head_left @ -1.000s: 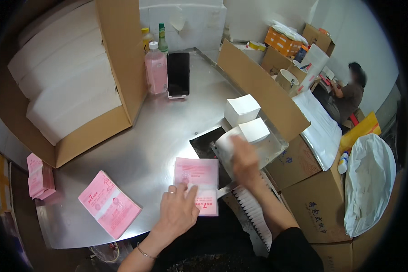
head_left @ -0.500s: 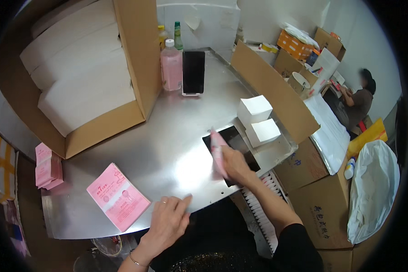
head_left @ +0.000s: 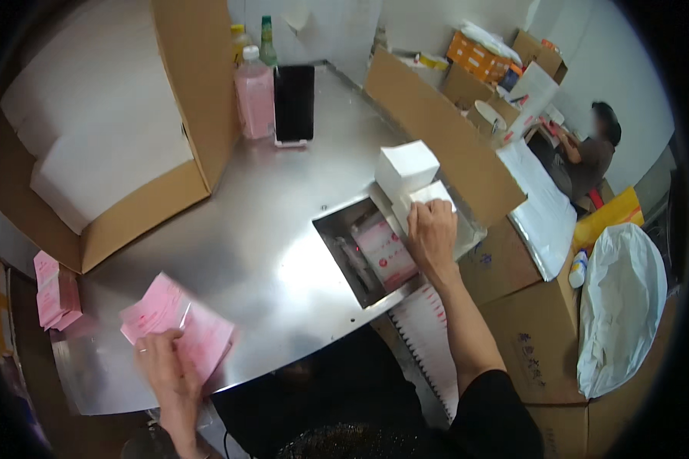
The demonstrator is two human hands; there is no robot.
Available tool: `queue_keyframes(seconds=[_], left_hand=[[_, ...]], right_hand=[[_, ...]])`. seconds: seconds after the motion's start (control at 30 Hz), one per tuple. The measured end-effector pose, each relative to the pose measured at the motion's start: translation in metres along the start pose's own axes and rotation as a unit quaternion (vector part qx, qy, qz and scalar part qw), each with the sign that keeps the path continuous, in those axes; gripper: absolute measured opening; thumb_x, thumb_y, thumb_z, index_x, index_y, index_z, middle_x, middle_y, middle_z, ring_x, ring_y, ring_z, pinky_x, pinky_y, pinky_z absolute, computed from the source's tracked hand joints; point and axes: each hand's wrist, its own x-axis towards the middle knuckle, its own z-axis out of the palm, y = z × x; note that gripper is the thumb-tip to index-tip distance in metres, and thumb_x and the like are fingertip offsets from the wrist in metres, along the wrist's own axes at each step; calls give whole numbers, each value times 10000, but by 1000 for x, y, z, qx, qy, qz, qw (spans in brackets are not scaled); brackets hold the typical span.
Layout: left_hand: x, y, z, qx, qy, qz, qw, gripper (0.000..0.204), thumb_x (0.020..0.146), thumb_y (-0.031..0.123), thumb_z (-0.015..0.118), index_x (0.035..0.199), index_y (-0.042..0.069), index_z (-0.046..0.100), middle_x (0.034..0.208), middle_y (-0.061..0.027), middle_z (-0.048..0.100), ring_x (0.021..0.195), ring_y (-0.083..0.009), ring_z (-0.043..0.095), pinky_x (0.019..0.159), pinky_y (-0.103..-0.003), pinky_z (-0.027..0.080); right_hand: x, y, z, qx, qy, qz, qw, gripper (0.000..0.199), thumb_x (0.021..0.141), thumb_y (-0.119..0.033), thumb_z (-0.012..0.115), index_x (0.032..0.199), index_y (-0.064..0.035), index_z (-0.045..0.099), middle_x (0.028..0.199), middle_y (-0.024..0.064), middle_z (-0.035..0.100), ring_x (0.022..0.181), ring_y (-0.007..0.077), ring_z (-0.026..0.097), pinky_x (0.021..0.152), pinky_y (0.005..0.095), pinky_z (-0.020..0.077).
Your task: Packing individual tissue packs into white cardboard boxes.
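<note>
My left hand [head_left: 168, 367] is on the pile of pink printed bags [head_left: 200, 336], which sits at the counter's [head_left: 283, 237] near edge; its fingers reach over the pile's near-left side. The pile's long axis slants from far left to near right. My left hand is the closer one; my right hand [head_left: 434, 233] is well apart, off to the right, its fingers bunched over the near part of the front white block [head_left: 436, 196]. Between my hands, a pink packet [head_left: 386, 251] lies inside the cut-out in the counter. Farther off stand the phone [head_left: 294, 103] and pink bottle [head_left: 254, 96].

Blur hides whether my left fingers pinch a bag; my right thumb's hold is covered, so I can't tell whether that grip is closed. The big carton [head_left: 142, 206] is cut off at the left.
</note>
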Motion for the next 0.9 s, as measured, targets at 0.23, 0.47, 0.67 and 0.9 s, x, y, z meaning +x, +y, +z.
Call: queue_keyframes(seconds=[0.23, 0.47, 0.67, 0.9], left_hand=[[31, 105, 73, -274, -104, 225, 929, 457, 767, -82, 576, 1221, -38, 560, 1138, -248, 554, 1075, -404, 541, 960, -453, 443], [34, 99, 73, -139, -24, 171, 975, 741, 608, 318, 787, 1246, 10, 572, 1461, -243, 442, 1309, -395, 458, 878, -476, 364], [47, 110, 72, -72, 6, 159, 985, 710, 673, 336, 753, 1315, 87, 578, 1522, -188, 406, 1336, -448, 401, 1018, -539, 329], [37, 116, 75, -27, -15, 103, 994, 532, 824, 441, 688, 1254, 131, 642, 1157, -168, 556, 974, -345, 496, 822, -478, 349]], right_hand=[[-11, -4, -4, 141, 38, -53, 988, 386, 770, 34, 597, 1155, 38, 619, 1106, 179, 626, 1067, 371, 565, 897, 502, 441], [-81, -128, -45, 273, -92, -356, 889, 305, 823, -108, 626, 1099, 19, 645, 1056, 216, 611, 1024, 337, 622, 1104, 644, 319], [-64, -159, -38, 377, -91, -295, 873, 252, 749, -89, 634, 960, 49, 630, 958, 220, 631, 826, 351, 620, 1127, 622, 276], [4, -31, -29, -39, 93, -78, 992, 136, 848, -117, 659, 930, -26, 602, 867, 130, 562, 869, 314, 559, 813, 465, 441]])
